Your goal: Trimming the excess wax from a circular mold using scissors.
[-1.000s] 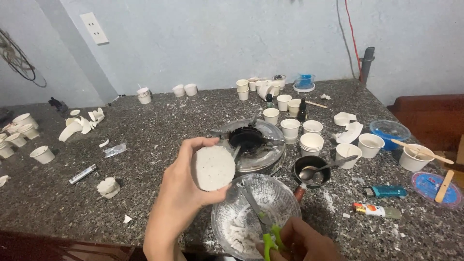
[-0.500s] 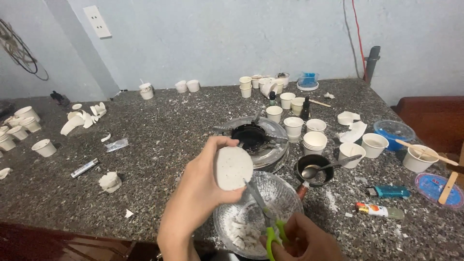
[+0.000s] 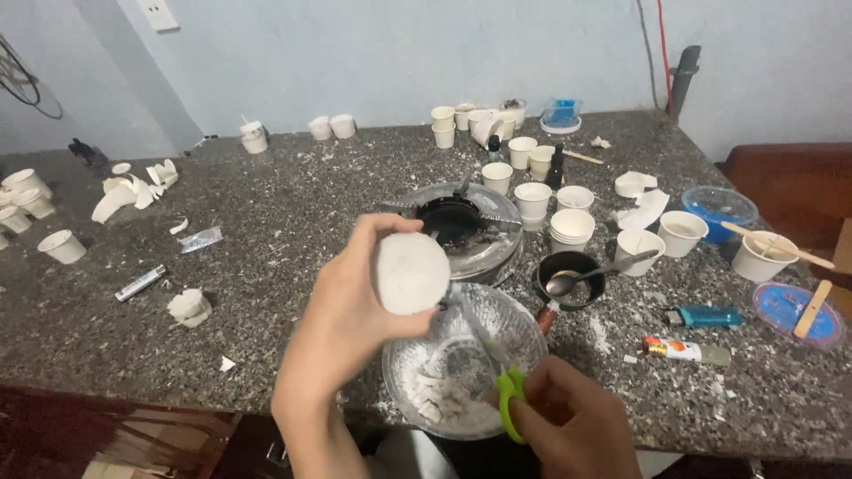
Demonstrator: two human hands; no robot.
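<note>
Left hand (image 3: 351, 310) grips a white, round wax-like block (image 3: 410, 272), fingers curled round its back edge, flat face turned toward the camera, held above the far rim of a clear glass bowl (image 3: 524, 324). Right hand (image 3: 577, 426) is closed round the handles of green-handled scissors (image 3: 508, 395), blades pointing up into the bowl toward the block; how far apart the blades stand cannot be told. White chips (image 3: 432, 395) already lie in the bowl's bottom, so the step in hand appears to be cutting or shaving the block down into the bowl. Judgement: the next cut calls for keeping the block over the bowl and the left fingertips clear of the blade tips. Just behind the bowl sits a small gas burner (image 3: 457, 222); to its right a black pot (image 3: 572, 270) with a spoon (image 3: 590, 273) resting across it, close to the bowl's rim. White paper cups (image 3: 572, 226) crowd the right half of the speckled stone counter (image 3: 284, 222); two lighters (image 3: 701, 317) lie near the right hand. Wax crumbs are scattered about.
</note>
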